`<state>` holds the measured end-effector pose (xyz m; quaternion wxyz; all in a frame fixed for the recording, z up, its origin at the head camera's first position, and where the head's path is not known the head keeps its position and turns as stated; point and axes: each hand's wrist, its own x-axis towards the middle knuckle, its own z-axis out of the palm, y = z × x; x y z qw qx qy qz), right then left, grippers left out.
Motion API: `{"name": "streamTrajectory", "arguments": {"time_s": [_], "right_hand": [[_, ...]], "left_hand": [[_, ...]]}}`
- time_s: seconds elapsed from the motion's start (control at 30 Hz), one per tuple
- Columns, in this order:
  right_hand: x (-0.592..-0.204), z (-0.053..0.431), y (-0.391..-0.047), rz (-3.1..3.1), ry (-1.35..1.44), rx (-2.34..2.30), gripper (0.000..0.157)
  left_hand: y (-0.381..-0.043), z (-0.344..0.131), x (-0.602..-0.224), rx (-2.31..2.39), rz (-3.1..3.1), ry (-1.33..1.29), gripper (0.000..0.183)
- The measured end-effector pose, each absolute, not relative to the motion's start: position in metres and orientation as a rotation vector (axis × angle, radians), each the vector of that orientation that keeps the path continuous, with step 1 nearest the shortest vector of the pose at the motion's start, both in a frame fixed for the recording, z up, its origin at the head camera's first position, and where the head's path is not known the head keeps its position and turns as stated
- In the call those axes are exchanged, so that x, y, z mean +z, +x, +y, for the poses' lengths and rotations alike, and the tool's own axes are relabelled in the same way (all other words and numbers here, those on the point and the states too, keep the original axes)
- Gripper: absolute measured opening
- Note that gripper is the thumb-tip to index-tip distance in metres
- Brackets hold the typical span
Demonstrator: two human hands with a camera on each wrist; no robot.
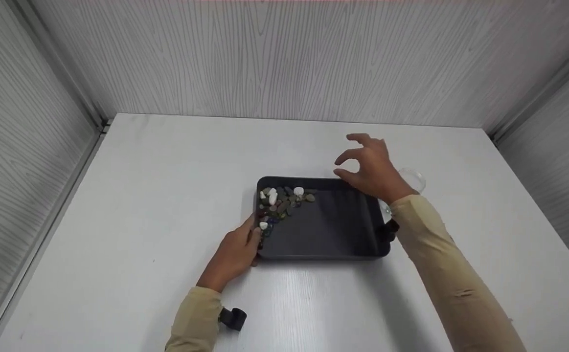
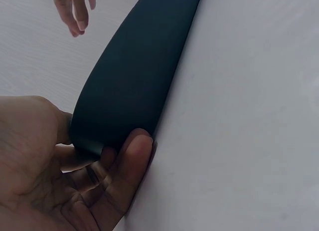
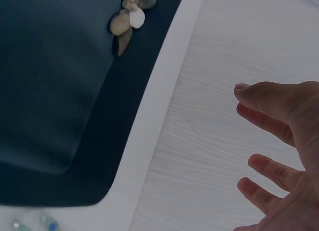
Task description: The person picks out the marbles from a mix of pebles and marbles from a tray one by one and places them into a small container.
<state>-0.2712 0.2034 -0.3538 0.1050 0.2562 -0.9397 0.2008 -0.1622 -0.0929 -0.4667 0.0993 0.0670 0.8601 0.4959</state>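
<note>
A dark rectangular tray [image 1: 333, 225] stands on the white table, with pebbles [image 1: 282, 205] heaped along its left side and far left corner. My left hand [image 1: 235, 249] grips the tray's near left side, its thumb at the rim. In the left wrist view, fingers [image 2: 132, 158] curl against the tray's outer wall [image 2: 134, 66]. Over the far right corner of the tray, my right hand [image 1: 375, 168] hovers with fingers spread and slightly bent, holding nothing. The right wrist view has that hand [image 3: 289, 146] apart from the tray, above the table.
A clear round container [image 1: 412, 180] is partly hidden behind the right forearm. Small glass beads [image 3: 50, 223] show past the tray's edge in the right wrist view. Pale wood-grain panels [image 1: 289, 58] enclose the table [image 1: 142, 195] at the back and sides.
</note>
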Motion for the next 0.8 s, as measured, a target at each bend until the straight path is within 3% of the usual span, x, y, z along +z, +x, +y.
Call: {"name": "streamTrajectory", "arguments": {"time_s": [0.8], "right_hand": [[-0.401,0.16,-0.262,-3.001,0.881,0.359,0.011]], "left_hand": [[-0.159,-0.078,-0.462,1.497,2.517,0.266,0.055]]}}
